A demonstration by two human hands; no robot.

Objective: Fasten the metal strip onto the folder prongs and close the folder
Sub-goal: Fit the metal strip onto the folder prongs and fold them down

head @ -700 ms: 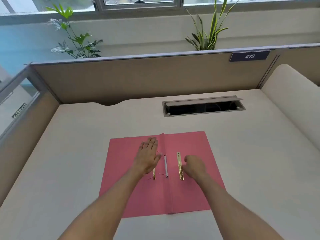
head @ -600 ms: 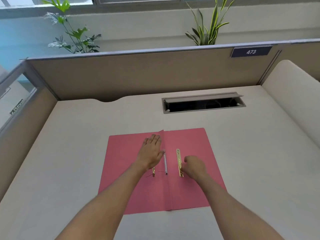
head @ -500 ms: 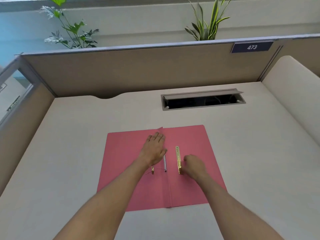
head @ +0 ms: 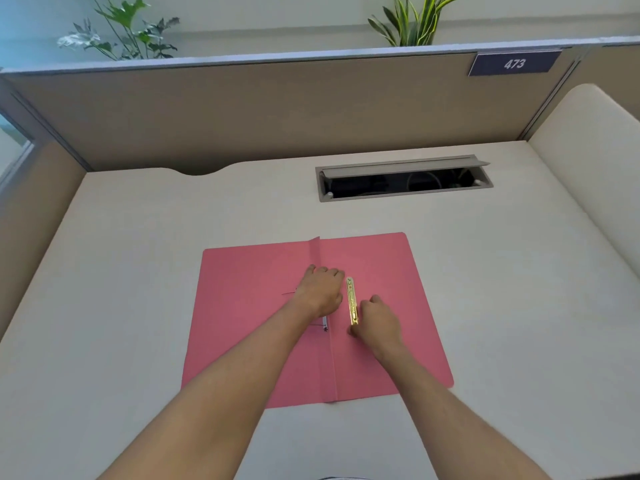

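A pink folder [head: 249, 306] lies open on the desk, its spine running away from me. A gold metal strip [head: 352, 299] lies lengthwise on the right leaf, just right of the spine. My right hand [head: 379, 322] is curled beside it, fingertips pinching the strip's near end. My left hand [head: 320, 291] rests knuckles-up over the spine with fingers bent down, hiding most of the prong fastener. Only a small white end of the fastener [head: 325, 323] shows below the wrist. What the left fingers hold is hidden.
An open cable hatch [head: 403, 178] is set in the desk [head: 138, 271] beyond the folder. Partition walls [head: 263, 109] close the back and left sides. A rounded pale panel [head: 588, 161] stands at the right. Plants [head: 121, 32] rise behind the partition.
My left hand slid right over the spine and bent its fingers from flat, now covering the gold piece it lay beside. The right hand stayed at the strip's near end. The view tilted down.
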